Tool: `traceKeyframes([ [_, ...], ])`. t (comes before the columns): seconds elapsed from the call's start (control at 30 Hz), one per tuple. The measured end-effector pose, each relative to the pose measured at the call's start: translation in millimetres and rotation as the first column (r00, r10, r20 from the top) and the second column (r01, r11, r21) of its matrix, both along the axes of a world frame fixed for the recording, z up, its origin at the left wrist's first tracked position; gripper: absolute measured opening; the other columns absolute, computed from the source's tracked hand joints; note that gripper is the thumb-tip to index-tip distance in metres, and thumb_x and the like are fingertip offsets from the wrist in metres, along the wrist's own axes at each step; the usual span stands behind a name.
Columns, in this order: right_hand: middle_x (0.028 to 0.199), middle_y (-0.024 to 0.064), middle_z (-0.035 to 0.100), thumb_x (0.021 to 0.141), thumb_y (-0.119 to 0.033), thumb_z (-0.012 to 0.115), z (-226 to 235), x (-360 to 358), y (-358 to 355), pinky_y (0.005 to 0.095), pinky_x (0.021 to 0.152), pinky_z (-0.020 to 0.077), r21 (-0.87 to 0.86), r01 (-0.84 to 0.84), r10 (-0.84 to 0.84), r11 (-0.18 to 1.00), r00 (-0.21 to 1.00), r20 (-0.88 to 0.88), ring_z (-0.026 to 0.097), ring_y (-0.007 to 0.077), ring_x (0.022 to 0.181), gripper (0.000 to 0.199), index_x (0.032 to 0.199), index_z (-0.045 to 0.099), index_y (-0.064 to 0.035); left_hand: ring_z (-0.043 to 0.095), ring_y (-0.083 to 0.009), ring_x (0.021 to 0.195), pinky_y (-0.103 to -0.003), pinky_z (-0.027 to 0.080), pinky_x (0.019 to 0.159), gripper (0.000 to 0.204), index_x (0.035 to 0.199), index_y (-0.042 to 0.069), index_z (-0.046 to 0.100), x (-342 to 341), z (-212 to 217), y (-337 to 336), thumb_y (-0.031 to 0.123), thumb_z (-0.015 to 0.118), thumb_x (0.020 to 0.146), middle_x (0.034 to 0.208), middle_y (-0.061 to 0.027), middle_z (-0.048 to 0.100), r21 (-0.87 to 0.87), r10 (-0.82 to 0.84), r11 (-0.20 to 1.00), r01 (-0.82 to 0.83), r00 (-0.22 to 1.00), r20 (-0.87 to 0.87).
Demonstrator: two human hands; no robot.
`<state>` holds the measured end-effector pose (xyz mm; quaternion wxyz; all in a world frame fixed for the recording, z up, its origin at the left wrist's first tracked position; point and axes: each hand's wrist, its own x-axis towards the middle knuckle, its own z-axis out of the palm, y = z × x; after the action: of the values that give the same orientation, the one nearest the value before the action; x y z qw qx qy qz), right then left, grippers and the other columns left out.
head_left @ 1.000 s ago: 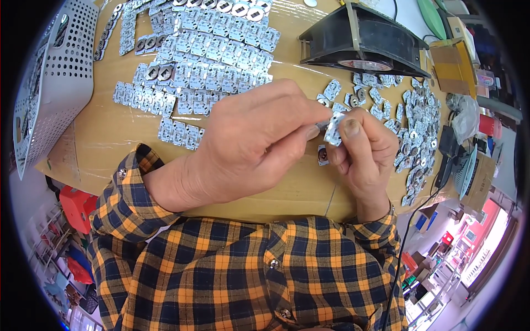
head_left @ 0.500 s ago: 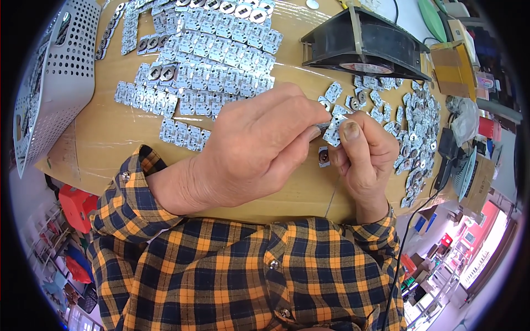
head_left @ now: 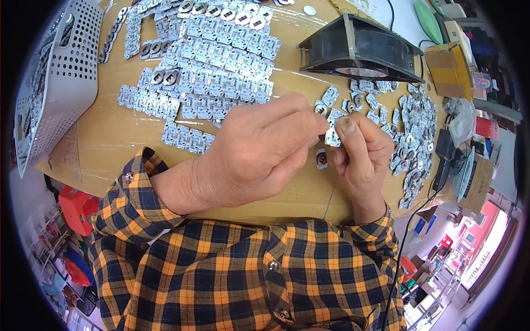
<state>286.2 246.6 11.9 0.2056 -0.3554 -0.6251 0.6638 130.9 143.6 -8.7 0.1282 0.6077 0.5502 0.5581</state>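
Between the thumb and fingers of my right hand (head_left: 364,151) is a small silvery circuit board (head_left: 332,129), held upright over the table. My left hand (head_left: 268,146) is closed in a pinch, its fingertips right against the board's left edge. What it pinches is hidden by the fingers; only a dark bit shows at their tips. On the table just below the held board lies a loose board with a round dark centre (head_left: 322,159). Similar boards, a few with round metal discs, lie beyond my fingertips.
Rows of joined boards (head_left: 221,55) cover the table's far left. A white perforated basket (head_left: 72,71) stands at the left edge. A black fan (head_left: 364,47) sits at the far right, with a heap of loose boards (head_left: 414,132) nearer and a black cable (head_left: 406,237) along the right.
The held board has turned a little, and the grey piece that showed at my left fingertips is now mostly hidden. Both hands stay in nearly the same place; the view has shifted slightly.
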Motion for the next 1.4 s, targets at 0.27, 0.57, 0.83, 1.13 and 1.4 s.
traceKeyframes([
  [0.27,0.058,0.0009,0.051,0.093,-0.007,0.058,8.7,15.9,30.3,0.0254,0.049,0.0344,0.41,-0.301,0.177,0.861,0.933,0.313,0.045,0.0068,0.053,0.018,0.08,0.059,0.0047,0.065,-0.0136,0.071,-0.021,0.047,0.054,0.02,0.102,-0.002,0.065,0.7,3.7,-0.9,-0.006,0.061,0.083,0.087,-0.0085,0.067,-0.194,-0.143,0.953,0.232,0.91,0.388],
  [0.57,0.061,0.0012,0.055,0.097,-0.012,0.055,22.6,13.6,21.0,0.0234,0.05,0.037,0.272,-0.405,0.363,0.873,0.912,0.192,0.05,0.0079,0.053,0.023,0.079,0.062,0.0004,0.068,-0.0094,0.076,-0.018,0.047,0.052,0.02,0.108,-0.002,0.064,-7.3,15.6,-5.0,0.002,0.06,0.089,0.099,-0.0076,0.069,-0.331,-0.077,0.832,0.444,0.684,0.725],
  [0.83,0.062,0.0035,0.057,0.095,-0.01,0.057,17.3,11.5,17.2,0.0244,0.048,0.038,0.286,-0.347,0.32,0.893,0.937,0.138,0.051,0.009,0.051,0.021,0.078,0.063,0.0006,0.066,-0.0073,0.074,-0.017,0.045,0.052,0.018,0.106,-0.002,0.064,-7.5,14.9,-5.2,0.002,0.06,0.089,0.095,-0.006,0.069,-0.321,-0.065,0.84,0.438,0.669,0.74],
  [1.13,0.061,0.0057,0.054,0.091,-0.01,0.063,8.9,9.9,19.2,0.0282,0.048,0.0382,0.438,-0.451,0.406,0.777,0.892,0.198,0.05,0.0146,0.049,0.015,0.08,0.063,0.0,0.066,-0.0085,0.073,-0.018,0.046,0.052,0.018,0.106,-0.003,0.063,-4.8,14.2,-2.7,0.001,0.061,0.089,0.092,-0.0081,0.068,-0.339,-0.037,0.805,0.486,0.611,0.791],
  [1.4,0.06,-0.0009,0.055,0.098,-0.019,0.054,5.1,12.8,15.6,0.0201,0.042,0.0302,-0.219,-0.32,0.316,0.921,0.947,-0.057,0.041,0.0027,0.045,0.028,0.077,0.059,-0.0014,0.062,-0.0078,0.062,-0.018,0.046,0.047,0.016,0.097,-0.003,0.061,-13.7,17.3,-2.4,0.009,0.067,0.09,0.079,-0.0072,0.065,-0.242,-0.008,0.785,0.57,0.4,0.917],
])
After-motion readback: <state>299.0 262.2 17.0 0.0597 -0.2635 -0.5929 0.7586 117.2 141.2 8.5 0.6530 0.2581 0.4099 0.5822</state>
